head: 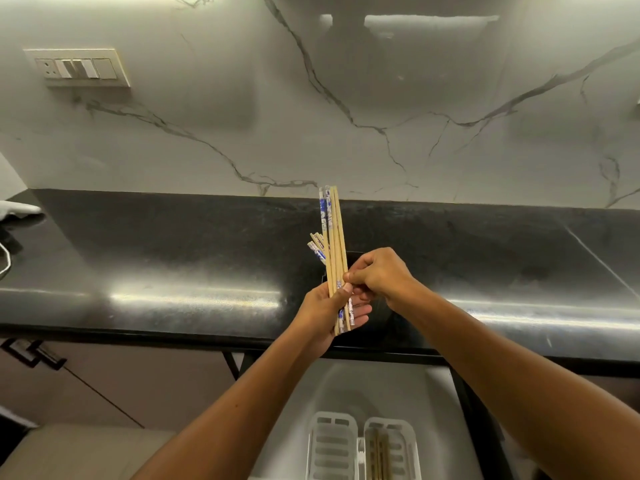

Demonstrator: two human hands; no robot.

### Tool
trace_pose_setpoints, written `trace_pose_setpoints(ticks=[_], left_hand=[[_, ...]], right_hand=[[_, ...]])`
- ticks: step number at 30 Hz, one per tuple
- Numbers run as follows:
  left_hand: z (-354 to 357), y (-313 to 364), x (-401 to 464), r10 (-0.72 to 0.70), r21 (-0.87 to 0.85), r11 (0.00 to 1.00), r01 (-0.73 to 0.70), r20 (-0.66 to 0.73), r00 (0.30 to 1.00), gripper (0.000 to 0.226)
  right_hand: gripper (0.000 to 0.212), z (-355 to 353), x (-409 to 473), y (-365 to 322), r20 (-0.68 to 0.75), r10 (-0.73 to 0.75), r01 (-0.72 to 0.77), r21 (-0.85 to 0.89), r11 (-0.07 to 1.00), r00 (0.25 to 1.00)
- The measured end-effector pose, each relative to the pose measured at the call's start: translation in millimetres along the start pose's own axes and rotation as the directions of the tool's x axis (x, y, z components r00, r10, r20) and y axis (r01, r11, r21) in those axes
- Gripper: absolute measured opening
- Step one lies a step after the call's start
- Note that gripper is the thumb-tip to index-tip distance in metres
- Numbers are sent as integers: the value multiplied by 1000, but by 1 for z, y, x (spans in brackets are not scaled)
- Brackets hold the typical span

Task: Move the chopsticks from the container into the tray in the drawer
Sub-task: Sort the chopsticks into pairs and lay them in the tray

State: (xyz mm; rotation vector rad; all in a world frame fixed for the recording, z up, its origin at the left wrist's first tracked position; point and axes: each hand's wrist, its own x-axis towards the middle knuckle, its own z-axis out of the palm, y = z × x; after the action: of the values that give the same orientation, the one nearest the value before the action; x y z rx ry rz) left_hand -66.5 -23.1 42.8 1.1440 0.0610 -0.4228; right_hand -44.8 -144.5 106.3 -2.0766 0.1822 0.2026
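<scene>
My left hand (323,311) holds a bundle of wooden chopsticks (333,233), some with blue-and-white patterned ends, upright over the black counter. My right hand (379,273) pinches the bundle from the right, just above my left thumb. A dark container (353,255) is mostly hidden behind my hands on the counter. Below, the open drawer (346,386) holds a white slotted tray (332,441). A few chopsticks (379,452) lie in the tray's right compartment.
A black glossy counter (173,258) runs across the view with a marble wall behind. A switch panel (78,67) sits on the wall at upper left. A white object and a cable (7,261) lie at the far left. Cabinet handles (33,353) are at lower left.
</scene>
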Motion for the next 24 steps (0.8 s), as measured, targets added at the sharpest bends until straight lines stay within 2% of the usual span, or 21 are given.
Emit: trace_pose_setpoints(ticks=[3, 7, 10, 13, 18, 24], left_hand=[[-5, -3, -1, 4, 34, 999, -4, -9, 1000, 18], [-7, -6, -1, -13, 25, 1000, 13, -3, 1000, 17], [-6, -8, -3, -9, 36, 999, 9, 14, 1000, 16], [-6, -10, -4, -14, 41, 999, 13, 17, 1000, 16], [-7, -12, -5, -3, 77, 997, 1, 27, 1000, 17], [-9, -12, -5, 13, 156, 988, -18, 31, 999, 18]], right_hand=[[11, -1, 0, 0, 4, -44, 44, -56, 997, 999], [15, -3, 0, -8, -196, -285, 266, -118, 957, 938], [14, -7, 3, -15, -277, -371, 348, -132, 928, 886], [18, -9, 7, -19, -258, -370, 349, -125, 929, 892], [20, -12, 13, -15, -209, -266, 266, -28, 964, 941], [26, -14, 15, -17, -276, -304, 313, -13, 950, 912]])
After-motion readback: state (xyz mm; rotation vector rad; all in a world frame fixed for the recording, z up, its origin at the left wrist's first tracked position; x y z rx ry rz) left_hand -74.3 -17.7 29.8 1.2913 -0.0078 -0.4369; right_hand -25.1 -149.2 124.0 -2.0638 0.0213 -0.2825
